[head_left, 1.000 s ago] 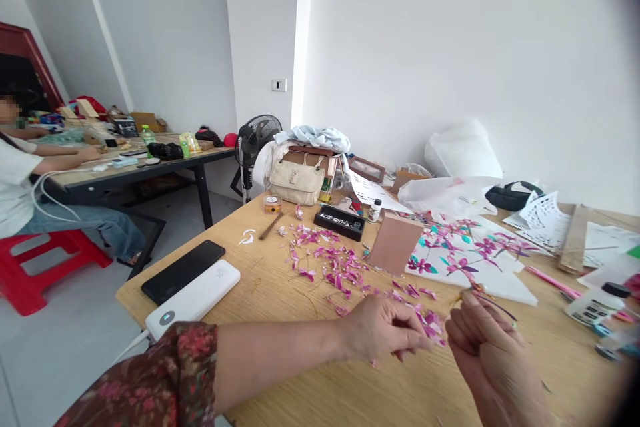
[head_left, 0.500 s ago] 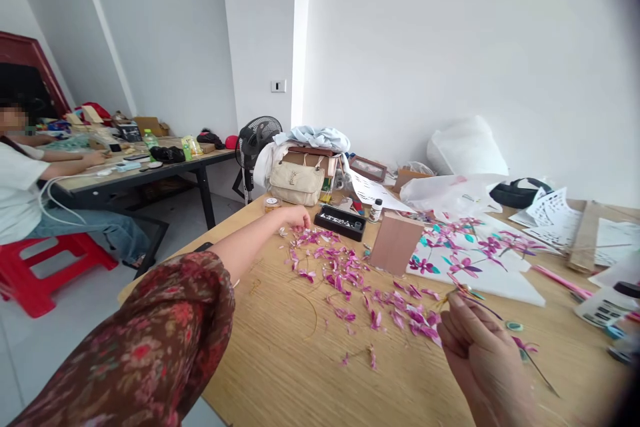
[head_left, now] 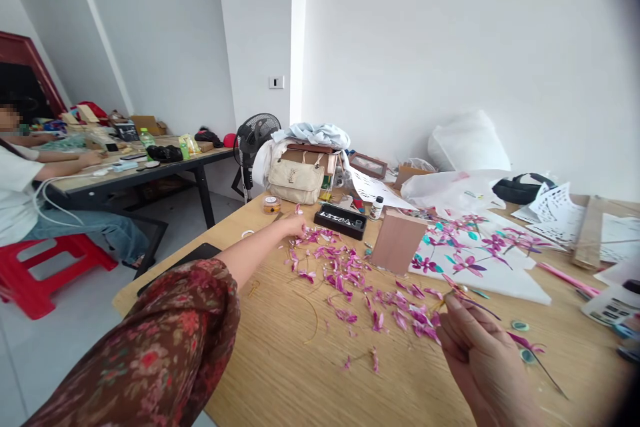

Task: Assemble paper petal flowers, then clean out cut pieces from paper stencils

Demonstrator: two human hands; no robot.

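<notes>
And there's the pale wall (head_left: 400,33) behind the far edge of the table (head_left: 300,387), black fan (head_left: 257,137) off its far left corner, red stool (head_left: 85,250) on grey floor (head_left: 55,373)!

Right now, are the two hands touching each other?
No, the left hand is near the black tray, well apart from the right hand.

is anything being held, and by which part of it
Right hand: a small purple-and-yellow piece, pinched seemingly near its middle. Left hand: cannot tell.

left hand (head_left: 296,227) now beside farther petals (head_left: 323,236)
</notes>
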